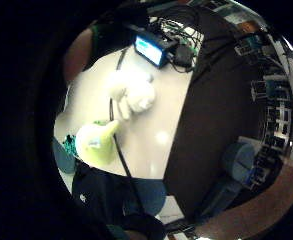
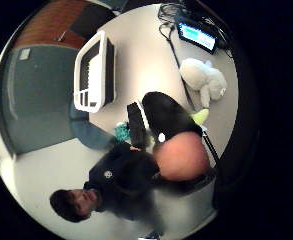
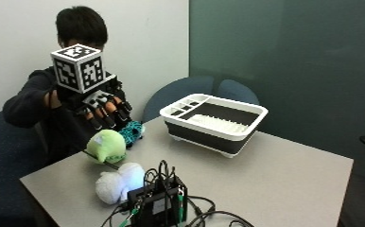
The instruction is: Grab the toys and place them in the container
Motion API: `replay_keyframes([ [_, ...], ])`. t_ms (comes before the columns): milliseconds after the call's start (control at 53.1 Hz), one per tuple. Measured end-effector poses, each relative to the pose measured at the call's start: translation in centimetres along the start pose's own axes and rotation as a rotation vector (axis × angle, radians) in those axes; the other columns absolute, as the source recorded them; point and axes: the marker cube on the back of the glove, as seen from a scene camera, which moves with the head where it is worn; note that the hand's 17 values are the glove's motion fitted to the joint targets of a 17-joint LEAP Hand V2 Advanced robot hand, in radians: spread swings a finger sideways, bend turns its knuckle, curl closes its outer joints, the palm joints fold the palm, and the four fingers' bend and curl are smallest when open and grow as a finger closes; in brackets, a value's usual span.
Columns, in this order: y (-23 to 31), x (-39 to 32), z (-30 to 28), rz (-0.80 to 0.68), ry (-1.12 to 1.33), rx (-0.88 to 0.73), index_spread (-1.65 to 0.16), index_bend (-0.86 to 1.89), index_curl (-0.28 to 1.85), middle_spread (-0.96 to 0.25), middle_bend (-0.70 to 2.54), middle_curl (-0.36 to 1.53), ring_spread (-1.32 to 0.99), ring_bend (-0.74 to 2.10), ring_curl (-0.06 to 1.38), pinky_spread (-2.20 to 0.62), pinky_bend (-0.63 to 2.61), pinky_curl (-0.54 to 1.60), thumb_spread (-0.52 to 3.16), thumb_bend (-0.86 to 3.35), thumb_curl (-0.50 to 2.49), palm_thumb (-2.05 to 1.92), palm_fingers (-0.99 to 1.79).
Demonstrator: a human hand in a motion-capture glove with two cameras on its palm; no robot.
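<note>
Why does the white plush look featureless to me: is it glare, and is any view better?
Little finger side palm view: white plush is washed out by glare off the table. Thumb side palm view: dimmer, its shape reads better. Outside view: it sits partly behind cables.

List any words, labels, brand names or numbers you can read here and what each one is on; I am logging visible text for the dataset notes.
No text can be read.
Lit screen of the small device on the table: something shows, too blurred to read.
Small white mark on the person's dark top: too small to tell.
Green toy, white toy, teal toy and container: no lettering visible.
</note>
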Motion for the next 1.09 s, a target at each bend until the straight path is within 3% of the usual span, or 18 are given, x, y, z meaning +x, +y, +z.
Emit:
replay_keyframes([
  [113, 0.0, -0.2, -0.1, 0.003, -0.016, -0.024, -0.18, 0.11, 0.06, -0.04, 0.17, 0.07, -0.01, 0.27, 0.06, 0.01, 0.56, 0.17, 0.83, 0.0, 0.03, -0.01, 0.09],
  [245, -0.1, 0.1, 0.0, 0.004, -0.034, -0.026, -0.22, 0.09, 0.09, -0.05, 0.17, 0.11, -0.02, 0.28, 0.09, 0.01, 0.69, 0.24, 1.12, -0.03, 0.07, -0.04, -0.09],
  [602, -4.1, 3.0, 6.2, 0.031, -0.105, 0.054, -0.24, 0.08, 0.13, -0.04, 0.15, 0.19, -0.01, 0.25, 0.15, 0.02, 0.77, 0.3, 1.32, -0.03, 0.12, -0.05, -0.21],
  [772, -6.8, 4.2, 13.1, 0.091, -0.057, -0.08, -0.24, 0.06, 0.12, -0.04, 0.14, 0.21, -0.01, 0.22, 0.18, 0.02, 0.79, 0.31, 1.32, -0.01, 0.17, -0.01, -0.25],
  [922, -8.5, 5.0, 15.5, 0.127, -0.039, -0.117, -0.23, 0.02, 0.1, -0.01, 0.2, 0.24, -0.01, 0.36, 0.23, 0.03, 0.76, 0.31, 1.32, 0.03, 0.22, 0.09, -0.13],
  [1092, -9.5, 5.2, 15.9, 0.067, 0.028, -0.113, -0.22, 0.07, 0.07, -0.04, 0.39, 0.32, -0.13, 0.69, 0.31, -0.03, 0.83, 0.32, 1.31, 0.1, 0.28, 0.28, 0.22],
])
